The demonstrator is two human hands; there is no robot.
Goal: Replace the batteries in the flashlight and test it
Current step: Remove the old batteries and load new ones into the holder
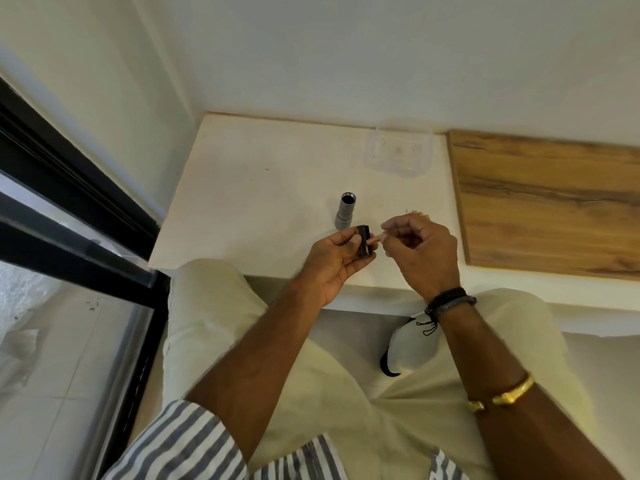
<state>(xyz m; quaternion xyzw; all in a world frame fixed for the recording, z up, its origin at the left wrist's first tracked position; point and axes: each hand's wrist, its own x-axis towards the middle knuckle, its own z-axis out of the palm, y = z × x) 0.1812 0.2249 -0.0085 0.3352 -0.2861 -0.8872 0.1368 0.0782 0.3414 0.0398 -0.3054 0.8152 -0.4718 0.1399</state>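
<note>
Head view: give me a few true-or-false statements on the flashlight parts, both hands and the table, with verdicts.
1. The grey flashlight body stands upright on the white table, open end up. True.
2. The left hand grips the flashlight body. False: it holds a black battery holder.
3. The right hand pinches a small copper-coloured battery at the holder. True.
4. The clear plastic container lies between the hands. False: it sits at the table's far edge, by the wall.
</note>
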